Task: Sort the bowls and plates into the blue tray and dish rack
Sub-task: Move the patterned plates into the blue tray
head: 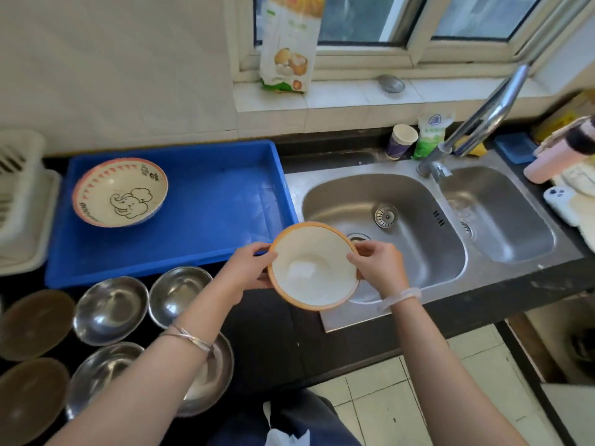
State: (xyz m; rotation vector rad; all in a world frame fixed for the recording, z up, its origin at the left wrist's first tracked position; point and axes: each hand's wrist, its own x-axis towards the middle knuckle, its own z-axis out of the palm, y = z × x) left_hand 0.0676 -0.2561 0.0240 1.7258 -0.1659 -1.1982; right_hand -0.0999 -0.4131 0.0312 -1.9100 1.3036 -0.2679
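- Two bare arms reach out from the bottom of the view, with thin bangles on the left wrist.
- The left hand (249,267) and the right hand (378,268) each grip one side of a white bowl (314,268) with an orange rim.
- The bowl is tipped toward the camera, up in the air over the edge of the sink (386,220), just beside the blue tray (209,201).
- A bowl with an elephant picture (119,192) lies in the tray's left part.
- Four steel bowls (111,310) and two brown bowls (35,323) sit on the dark counter (273,342), near the tray.
- A white dish rack (22,201) stands left of the tray.
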